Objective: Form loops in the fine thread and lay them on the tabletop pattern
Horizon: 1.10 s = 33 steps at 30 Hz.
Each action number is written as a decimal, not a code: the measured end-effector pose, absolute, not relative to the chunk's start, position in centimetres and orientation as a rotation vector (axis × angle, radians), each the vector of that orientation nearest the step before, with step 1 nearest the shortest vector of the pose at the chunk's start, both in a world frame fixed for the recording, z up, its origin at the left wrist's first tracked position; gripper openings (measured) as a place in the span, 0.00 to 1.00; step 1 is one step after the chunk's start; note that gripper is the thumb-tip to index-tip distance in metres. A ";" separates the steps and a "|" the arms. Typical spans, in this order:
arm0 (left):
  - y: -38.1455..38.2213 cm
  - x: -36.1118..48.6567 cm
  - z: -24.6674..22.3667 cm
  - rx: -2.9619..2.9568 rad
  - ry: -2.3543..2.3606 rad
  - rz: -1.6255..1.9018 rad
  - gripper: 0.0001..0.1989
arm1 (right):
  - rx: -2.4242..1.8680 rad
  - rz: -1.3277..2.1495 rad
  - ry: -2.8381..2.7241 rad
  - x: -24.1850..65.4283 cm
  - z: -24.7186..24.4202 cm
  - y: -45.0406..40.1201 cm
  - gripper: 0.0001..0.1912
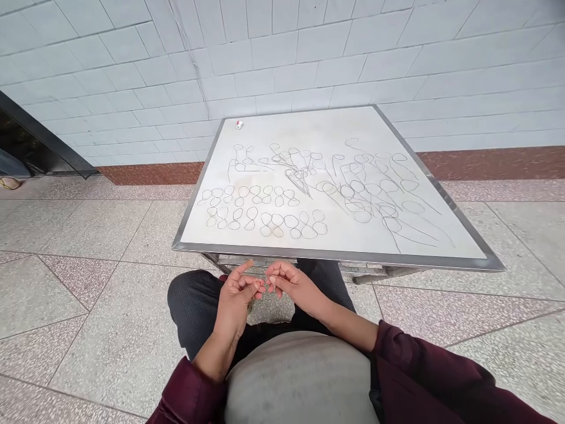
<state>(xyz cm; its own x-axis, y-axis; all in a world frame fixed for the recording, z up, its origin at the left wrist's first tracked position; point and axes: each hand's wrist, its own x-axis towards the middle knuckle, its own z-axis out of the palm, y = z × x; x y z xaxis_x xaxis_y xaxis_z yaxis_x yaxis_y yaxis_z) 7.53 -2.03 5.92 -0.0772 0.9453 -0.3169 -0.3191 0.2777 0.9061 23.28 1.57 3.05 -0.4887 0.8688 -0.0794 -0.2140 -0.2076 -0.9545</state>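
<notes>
My left hand is held in front of the table's near edge, thumb pressed to the fingers in a pinch. One raised finger wears a tan wrap at its tip. Close to its right, my right hand also pinches, thumb against forefinger. The fingertips of both hands almost meet. Whatever lies between them is too small to make out. Beyond them, the white tabletop carries neat groups of thin dark wire-like loops on the left. A looser tangle of long-tailed loops spreads over the right.
A small white and red object sits at the table's far left corner. The metal rim borders the tabletop near my knees. Behind stands a white tiled wall, with a speckled floor all round.
</notes>
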 end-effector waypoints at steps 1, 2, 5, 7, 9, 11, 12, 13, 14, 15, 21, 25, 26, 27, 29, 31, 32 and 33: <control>-2.2 7.6 5.9 0.697 1.190 1.199 0.27 | -0.828 1.809 -1.262 23.3 3.1 1.5 0.12; -2.3 7.6 5.9 0.700 1.183 1.199 0.26 | -0.822 1.821 -1.256 23.3 3.0 1.4 0.12; -2.5 7.6 6.0 0.729 1.181 1.200 0.25 | -0.821 1.846 -1.259 23.4 2.8 1.2 0.13; -2.3 7.4 6.2 0.784 1.194 1.183 0.25 | -0.822 1.842 -1.301 23.4 2.7 1.1 0.14; -2.0 7.1 6.4 0.863 1.205 1.147 0.26 | -0.845 1.781 -1.386 23.5 2.8 1.1 0.13; -1.7 6.8 6.6 0.932 1.218 1.103 0.28 | -0.905 1.672 -1.467 23.7 3.1 1.1 0.12; -1.6 6.7 6.6 0.956 1.225 1.085 0.28 | -0.936 1.633 -1.483 23.7 3.2 1.1 0.12; -1.5 6.7 6.6 0.972 1.229 1.072 0.29 | -0.960 1.614 -1.477 23.7 3.3 1.1 0.12; -1.3 6.7 6.6 0.980 1.229 1.065 0.29 | -0.975 1.618 -1.453 23.6 3.4 1.1 0.12; -1.3 6.7 6.6 0.980 1.224 1.064 0.30 | -0.982 1.637 -1.414 23.6 3.5 1.0 0.13; -0.9 7.3 6.5 0.903 1.213 1.177 0.28 | -0.999 1.701 -1.156 23.1 3.5 0.9 0.15; -1.1 7.3 6.4 0.851 1.163 1.211 0.27 | -1.006 1.719 -1.071 23.0 3.6 0.9 0.16; -1.2 7.3 6.2 0.828 1.137 1.216 0.28 | -1.006 1.724 -1.063 23.0 3.6 0.9 0.16; -1.3 7.3 6.0 0.799 1.111 1.224 0.29 | -1.005 1.729 -1.056 23.0 3.6 0.9 0.16; -1.5 7.3 5.5 0.722 1.076 1.254 0.32 | -1.002 1.739 -1.038 23.0 3.5 1.0 0.16; -1.6 7.4 4.9 0.641 1.082 1.293 0.32 | -1.004 1.747 -1.015 23.0 3.4 1.0 0.16; -1.7 7.5 4.6 0.609 1.095 1.317 0.31 | -1.006 1.752 -1.004 23.0 3.3 1.0 0.16; -1.7 7.7 4.3 0.587 1.107 1.338 0.29 | -1.008 1.758 -0.994 23.0 3.2 1.0 0.16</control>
